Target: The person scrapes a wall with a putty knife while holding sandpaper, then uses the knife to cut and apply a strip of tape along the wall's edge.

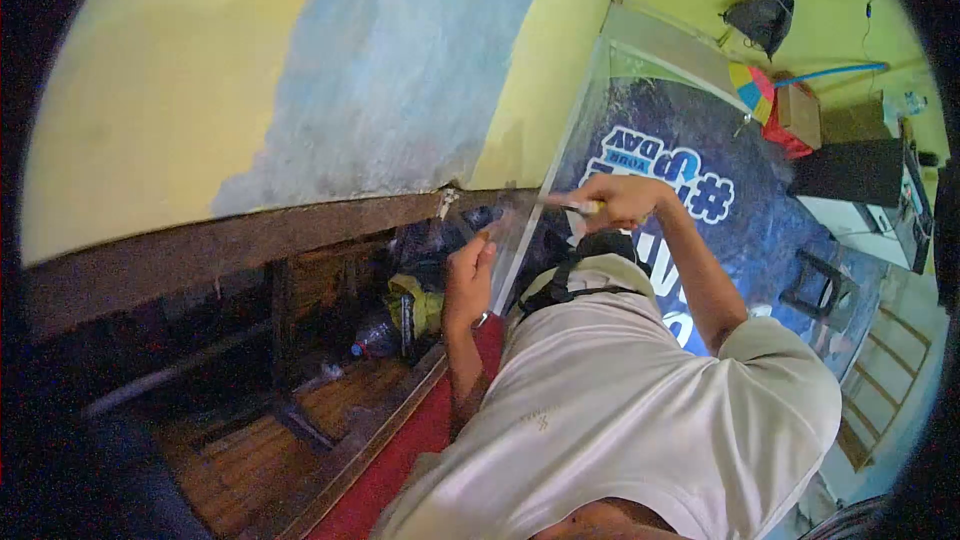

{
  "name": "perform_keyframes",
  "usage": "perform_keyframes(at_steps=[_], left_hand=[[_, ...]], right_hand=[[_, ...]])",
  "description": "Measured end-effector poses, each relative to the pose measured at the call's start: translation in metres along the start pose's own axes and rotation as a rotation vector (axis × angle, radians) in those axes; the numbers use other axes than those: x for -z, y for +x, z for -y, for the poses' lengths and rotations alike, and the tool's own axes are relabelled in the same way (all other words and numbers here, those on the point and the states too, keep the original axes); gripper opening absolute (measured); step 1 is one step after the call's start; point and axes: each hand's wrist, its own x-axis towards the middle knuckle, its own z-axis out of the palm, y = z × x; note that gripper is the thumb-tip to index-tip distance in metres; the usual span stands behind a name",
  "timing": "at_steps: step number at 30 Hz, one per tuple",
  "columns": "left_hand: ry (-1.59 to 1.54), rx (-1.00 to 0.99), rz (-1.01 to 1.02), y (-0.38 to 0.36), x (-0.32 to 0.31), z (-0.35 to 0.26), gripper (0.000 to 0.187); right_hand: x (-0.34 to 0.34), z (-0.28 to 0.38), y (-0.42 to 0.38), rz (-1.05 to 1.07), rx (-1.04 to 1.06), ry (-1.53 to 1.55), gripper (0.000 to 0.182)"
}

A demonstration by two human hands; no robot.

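My right hand [625, 202] is closed around a slim tool with a pale yellow part [592, 207]. Its far end points left toward the wooden beam and is too blurred to name. Lower and to the left, my left hand [470, 278] is closed with the thumb up, close to the beam's right end; whatever its fingers pinch, I cannot make out. A small whitish piece [446, 202] sits on the brown wooden beam [200, 237], under the yellow and blue painted panel [400, 50].
Beneath the beam is a dark space with a plastic bottle [375, 336] and a yellow bag [425, 305]. A printed blue tarpaulin [650, 105] covers the floor at right, with a dark stool [815, 282] on it. A wooden rack [885, 380] and boxes [797, 112] stand farther right.
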Motion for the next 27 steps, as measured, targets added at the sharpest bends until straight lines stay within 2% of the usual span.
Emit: perform_keyframes(at_steps=[2, 3, 6, 8, 10, 11, 14, 15, 18, 19, 21, 23, 26, 27], left_hand=[[-0.043, -0.048, -0.029, -0.009, 0.008, -0.014, 0.022], [-0.077, -0.026, -0.094, -0.013, 0.001, 0.030, 0.023], [-0.380, -0.053, -0.230, -0.018, -0.003, 0.017, 0.024], [-0.336, -0.054, -0.195, -0.022, 0.003, 0.030, 0.025], [-0.269, -0.093, -0.214, -0.024, 0.007, 0.017, 0.025], [-0.249, -0.081, -0.220, -0.025, 0.008, 0.016, 0.026], [-0.215, -0.048, -0.251, -0.036, 0.010, 0.021, 0.029], [-0.217, -0.042, -0.267, -0.040, 0.009, 0.026, 0.030], [-0.265, -0.088, -0.307, -0.049, 0.008, 0.040, 0.031], [-0.290, -0.113, -0.319, -0.052, 0.006, 0.044, 0.032], [-0.327, -0.063, -0.400, -0.060, -0.001, 0.045, 0.032], [-0.351, -0.025, -0.386, -0.067, -0.004, 0.050, 0.032], [-0.359, -0.005, -0.288, -0.067, 0.007, 0.080, 0.030], [-0.368, 0.004, -0.290, -0.067, 0.007, 0.089, 0.029]], right_hand=[[0.004, -0.003, 0.002, -0.365, -0.048, -0.030, 0.066], [0.005, -0.002, 0.005, -0.531, -0.057, 0.037, 0.062], [0.007, 0.008, 0.023, -0.678, 0.031, 0.232, 0.059], [-0.005, 0.023, 0.037, -0.705, 0.104, 0.323, 0.063], [-0.022, 0.024, 0.059, -0.770, 0.174, 0.391, 0.067], [-0.029, 0.026, 0.066, -0.747, 0.199, 0.416, 0.075], [-0.071, 0.048, 0.078, -0.956, 0.280, 0.135, 0.079], [-0.077, 0.047, 0.084, -0.958, 0.364, 0.036, 0.083], [-0.093, 0.048, 0.091, -0.870, 0.291, 0.317, 0.085], [-0.095, 0.048, 0.092, -0.835, 0.263, 0.414, 0.080], [-0.090, 0.042, 0.107, -0.940, 0.363, 0.127, 0.076], [-0.093, 0.042, 0.104, -0.966, 0.312, 0.139, 0.069], [-0.081, 0.032, 0.104, -1.046, 0.393, -0.028, 0.069], [-0.080, 0.039, 0.100, -1.023, 0.377, 0.040, 0.069]])
